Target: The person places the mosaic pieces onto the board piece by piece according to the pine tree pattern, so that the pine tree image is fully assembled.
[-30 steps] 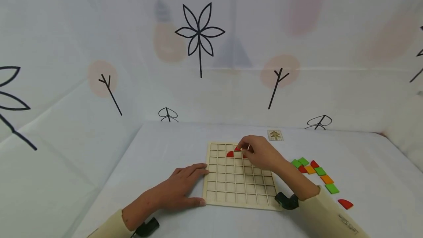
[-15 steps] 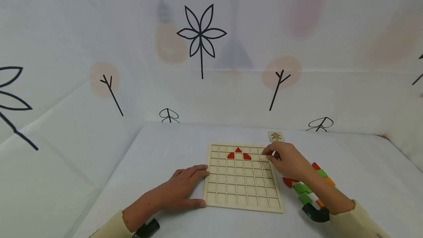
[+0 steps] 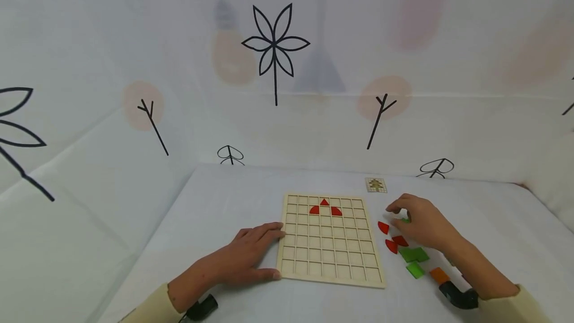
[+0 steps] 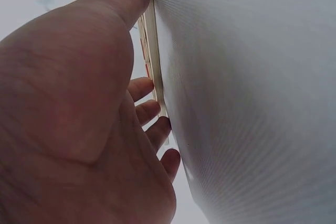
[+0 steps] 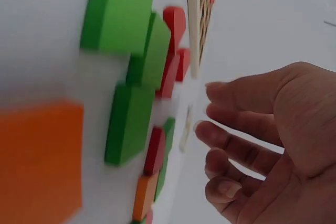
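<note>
The loose tiles (image 3: 405, 248) lie on the white table (image 3: 233, 193) just right of the wooden board (image 3: 329, 243), with red, green and orange pieces scattered close together, some touching. They are judged to be light, stiff and thin, with smooth painted faces, so a slip is likely if they are pressed from above; each is best pinched by two opposite edges between thumb and fingertip, a little lift at one edge being needed because they sit flat on the cloth. The red pieces are quarter-round, so the straight sides would give the surer hold. The right hand (image 3: 421, 223) is held over the far end of the pile with its fingers loosely bent and parted, and nothing is seen gripped in the right wrist view; a green tile (image 3: 405, 220) lies right under the fingertips. The left hand (image 3: 251, 253) is laid flat on the table, fingers straight, with thumb and fingertips pressed against the board's left edge to steady it. Three red tiles (image 3: 325, 208) are seated in the board's upper rows, forming a small peak. A pattern card (image 3: 375, 185) lies beyond the pile. Compared with a second ago, the right hand is withdrawn from the board's top rows and brought across to the pile, the third red tile is left in its cell, and the left hand is unmoved.
</note>
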Demonstrator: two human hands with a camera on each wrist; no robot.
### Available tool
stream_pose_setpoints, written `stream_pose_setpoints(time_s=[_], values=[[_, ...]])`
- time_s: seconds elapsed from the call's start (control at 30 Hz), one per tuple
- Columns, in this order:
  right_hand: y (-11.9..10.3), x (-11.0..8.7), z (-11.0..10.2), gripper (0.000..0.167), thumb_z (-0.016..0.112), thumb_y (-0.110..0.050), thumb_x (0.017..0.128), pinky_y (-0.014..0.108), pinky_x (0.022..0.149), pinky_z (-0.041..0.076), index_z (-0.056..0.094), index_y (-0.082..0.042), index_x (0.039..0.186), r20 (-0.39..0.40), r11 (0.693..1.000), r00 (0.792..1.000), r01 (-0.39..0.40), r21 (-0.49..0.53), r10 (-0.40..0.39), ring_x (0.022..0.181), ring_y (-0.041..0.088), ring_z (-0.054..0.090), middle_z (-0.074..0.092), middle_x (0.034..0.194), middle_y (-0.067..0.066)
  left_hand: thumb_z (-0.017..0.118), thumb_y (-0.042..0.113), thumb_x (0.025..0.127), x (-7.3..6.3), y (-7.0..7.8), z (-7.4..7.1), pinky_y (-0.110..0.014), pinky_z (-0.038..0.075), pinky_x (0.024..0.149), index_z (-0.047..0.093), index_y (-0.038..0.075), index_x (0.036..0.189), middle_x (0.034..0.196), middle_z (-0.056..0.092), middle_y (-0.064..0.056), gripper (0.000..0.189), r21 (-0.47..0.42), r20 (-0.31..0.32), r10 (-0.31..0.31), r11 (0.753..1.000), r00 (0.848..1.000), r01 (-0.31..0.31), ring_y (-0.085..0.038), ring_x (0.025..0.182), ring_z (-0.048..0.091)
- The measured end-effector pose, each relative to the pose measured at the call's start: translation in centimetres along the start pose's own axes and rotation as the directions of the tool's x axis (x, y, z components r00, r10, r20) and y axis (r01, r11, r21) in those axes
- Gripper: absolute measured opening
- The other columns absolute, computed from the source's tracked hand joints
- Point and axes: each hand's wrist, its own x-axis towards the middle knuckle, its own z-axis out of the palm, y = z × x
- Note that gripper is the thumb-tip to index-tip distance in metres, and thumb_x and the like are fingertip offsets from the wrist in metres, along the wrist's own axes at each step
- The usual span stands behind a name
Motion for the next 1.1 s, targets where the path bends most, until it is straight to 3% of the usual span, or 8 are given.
stream_pose_setpoints(time_s=[0.3, 0.73, 0.97, 1.1], values=[[2.8, 0.0, -1.1, 0.033, 0.090, -0.021, 0.083, 0.038, 0.072, 0.055, 0.075, -0.003, 0.107, 0.076, 0.994, 0.991, -0.106, -0.007, 0.106, 0.089, 0.026, 0.058, 0.068, 0.101, 0.007, 0.053, 0.076, 0.098, 0.3, 0.1, 0.5, -0.055, 0.030, 0.121, 0.030, 0.027, 0.164, 0.175, 0.020, 0.007, 0.085, -0.012, 0.012, 0.003, 1.000, 1.000, -0.003, -0.015, 0.160, 0.023], [3.3, 0.5, -1.0, 0.028, 0.090, -0.020, 0.082, 0.049, 0.081, 0.059, 0.075, -0.001, 0.096, 0.132, 0.982, 0.973, -0.188, -0.001, 0.187, 0.092, 0.030, 0.057, 0.066, 0.099, 0.010, 0.051, 0.077, 0.098, 0.2, -0.1, 0.3, -0.055, 0.030, 0.121, 0.027, 0.031, 0.165, 0.175, 0.018, 0.010, 0.085, 0.009, 0.011, -0.007, 1.000, 1.000, 0.007, -0.015, 0.159, 0.024], [3.7, 0.6, -0.8, 0.028, 0.088, -0.018, 0.084, 0.043, 0.079, 0.059, 0.072, -0.002, 0.099, 0.161, 0.987, 0.975, -0.157, 0.019, 0.152, 0.091, 0.027, 0.057, 0.065, 0.102, 0.010, 0.052, 0.076, 0.098, 0.1, 0.0, 0.2, -0.055, 0.029, 0.122, 0.027, 0.031, 0.165, 0.175, 0.018, 0.010, 0.085, 0.004, 0.015, -0.012, 1.000, 1.000, 0.012, -0.015, 0.159, 0.024], [3.9, 0.5, -0.8, 0.031, 0.089, -0.020, 0.084, 0.035, 0.072, 0.056, 0.069, -0.004, 0.102, 0.172, 0.989, 0.976, -0.142, 0.040, 0.133, 0.086, 0.023, 0.055, 0.063, 0.095, 0.006, 0.052, 0.076, 0.099, 0.0, -0.1, 0.3, -0.055, 0.029, 0.122, 0.028, 0.030, 0.165, 0.175, 0.018, 0.009, 0.084, 0.003, 0.013, -0.009, 1.000, 1.000, 0.009, -0.015, 0.160, 0.024]])
